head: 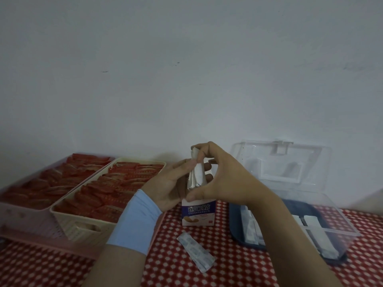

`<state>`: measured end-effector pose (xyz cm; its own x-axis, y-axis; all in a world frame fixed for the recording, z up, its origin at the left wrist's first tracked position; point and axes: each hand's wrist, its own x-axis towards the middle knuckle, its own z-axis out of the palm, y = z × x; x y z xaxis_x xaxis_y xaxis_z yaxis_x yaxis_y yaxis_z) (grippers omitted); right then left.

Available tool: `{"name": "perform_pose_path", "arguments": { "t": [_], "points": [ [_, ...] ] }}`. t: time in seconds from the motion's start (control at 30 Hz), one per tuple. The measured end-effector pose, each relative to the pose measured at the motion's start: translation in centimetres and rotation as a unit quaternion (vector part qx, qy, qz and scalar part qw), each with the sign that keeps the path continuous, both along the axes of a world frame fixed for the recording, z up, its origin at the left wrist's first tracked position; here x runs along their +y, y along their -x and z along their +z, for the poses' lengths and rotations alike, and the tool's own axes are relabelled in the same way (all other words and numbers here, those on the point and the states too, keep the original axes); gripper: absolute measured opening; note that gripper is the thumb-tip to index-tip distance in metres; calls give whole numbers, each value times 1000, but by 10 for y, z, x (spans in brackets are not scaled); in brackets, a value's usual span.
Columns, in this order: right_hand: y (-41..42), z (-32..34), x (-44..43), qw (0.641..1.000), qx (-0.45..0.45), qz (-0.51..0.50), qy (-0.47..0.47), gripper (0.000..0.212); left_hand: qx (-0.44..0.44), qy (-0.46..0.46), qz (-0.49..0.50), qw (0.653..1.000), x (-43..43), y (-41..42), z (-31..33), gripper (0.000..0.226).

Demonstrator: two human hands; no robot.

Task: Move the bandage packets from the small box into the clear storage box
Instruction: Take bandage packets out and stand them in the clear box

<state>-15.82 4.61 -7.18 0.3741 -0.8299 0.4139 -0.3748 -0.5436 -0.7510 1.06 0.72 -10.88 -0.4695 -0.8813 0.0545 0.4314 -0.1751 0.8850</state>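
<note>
A small purple and white bandage box (198,214) is held upright above the red checked cloth. My left hand (170,183), with a light blue wristband, grips its upper part from the left. My right hand (219,179) pinches a silvery white packet (195,175) that sticks up out of the box's open top, thumb low by the box rim. One loose bandage packet (195,250) lies on the cloth in front of the box. The clear storage box (339,212) stands open at the right, its lid (284,162) leaning against the wall, with several white packets (317,235) inside.
A cream basket (83,222) filled with red packets sits inside a pink tray (31,230) at the left, also full of red packets. The white wall runs close behind everything. The checked tablecloth (176,274) covers the table in front.
</note>
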Motion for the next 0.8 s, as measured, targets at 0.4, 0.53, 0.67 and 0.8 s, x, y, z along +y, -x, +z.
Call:
{"name": "perform_pose_path", "arguments": {
  "t": [0.4, 0.53, 0.67, 0.8],
  "points": [
    [8, -2, -9, 996, -76, 21, -31, 57, 18, 15, -10, 1000, 2, 1, 0, 38],
    [12, -2, -7, 1000, -4, -1, -10, 47, 27, 7, 2, 1000, 3, 5, -1, 28],
    [7, -3, -4, 998, 59, -7, 14, 62, 24, 1, 1, 1000, 3, 7, 1, 31],
    [2, -9, -10, 992, 100, -38, 66, 64, 41, -10, 24, 999, 2, 12, 1, 37]
  ]
}}
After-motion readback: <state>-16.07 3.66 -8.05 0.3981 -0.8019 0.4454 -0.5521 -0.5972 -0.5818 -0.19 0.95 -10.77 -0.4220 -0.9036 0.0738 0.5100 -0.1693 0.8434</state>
